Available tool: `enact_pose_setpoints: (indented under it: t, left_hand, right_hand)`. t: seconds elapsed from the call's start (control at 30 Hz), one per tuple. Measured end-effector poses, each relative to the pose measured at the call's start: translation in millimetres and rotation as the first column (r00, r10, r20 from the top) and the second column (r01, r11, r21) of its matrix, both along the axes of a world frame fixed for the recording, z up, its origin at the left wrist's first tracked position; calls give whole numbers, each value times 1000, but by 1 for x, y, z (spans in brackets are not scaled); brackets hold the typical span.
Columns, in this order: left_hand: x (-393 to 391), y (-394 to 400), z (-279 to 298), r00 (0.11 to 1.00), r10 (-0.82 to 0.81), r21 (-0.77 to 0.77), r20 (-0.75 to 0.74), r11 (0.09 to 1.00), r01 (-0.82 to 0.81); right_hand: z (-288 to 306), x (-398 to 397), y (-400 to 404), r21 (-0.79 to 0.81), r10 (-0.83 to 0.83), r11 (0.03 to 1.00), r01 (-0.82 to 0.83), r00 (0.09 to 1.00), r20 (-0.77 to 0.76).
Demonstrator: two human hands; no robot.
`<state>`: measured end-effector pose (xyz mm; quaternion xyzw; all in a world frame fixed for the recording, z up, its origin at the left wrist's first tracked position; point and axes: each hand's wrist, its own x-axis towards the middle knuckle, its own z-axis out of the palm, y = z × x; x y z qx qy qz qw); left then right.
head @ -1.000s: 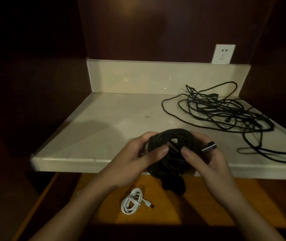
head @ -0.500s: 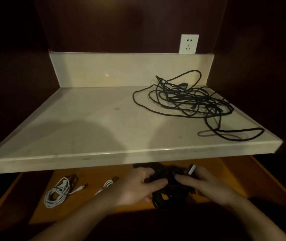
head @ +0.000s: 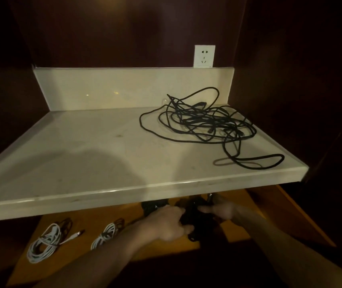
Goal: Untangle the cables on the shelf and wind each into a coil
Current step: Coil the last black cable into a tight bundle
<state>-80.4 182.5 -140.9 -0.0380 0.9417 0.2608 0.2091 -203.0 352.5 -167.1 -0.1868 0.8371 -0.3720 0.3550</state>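
Black coiled cable [head: 195,215] held below the shelf [head: 103,196] edge, over the lower orange surface [head: 217,242]. Left hand [head: 166,223] curled round the bundle, right hand [head: 220,208] pinching its other side near a plug end. Black tangle [head: 207,123] on the shelf's right, not yet sorted. Two white coils [head: 43,244] [head: 105,235] lie lower left. Best set it down flat, loops together, beside the white ones, so it doesn't spring open.

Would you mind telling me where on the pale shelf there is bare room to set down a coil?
The shelf is bare across its left and middle, from the backsplash to the front edge. The right side is crowded by the tangled black cables, with one loop trailing to the front right corner.
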Motion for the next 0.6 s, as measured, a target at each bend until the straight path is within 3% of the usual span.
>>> enact_pose_setpoints:
  t: [0.23, 0.33, 0.43, 0.6]
  left_hand:
    - [-8, 4, 14, 993, -111, 19, 37, 994, 110]
    - [-12, 13, 29, 983, -181, 29, 14, 983, 181]
    - [-18, 23, 50, 970, -222, 32, -100, 974, 226]
    - [-35, 33, 74, 949, -123, 120, -291, 979, 164]
  right_hand:
    - [-2, -6, 1, -98, -144, 986, 135, 986, -85]
    - [16, 4, 5, 93, 3, 996, 15, 982, -187]
    - [41, 19, 20, 198, 152, 975, -102, 954, -260]
    - [94, 29, 46, 163, 131, 984, -79, 929, -346]
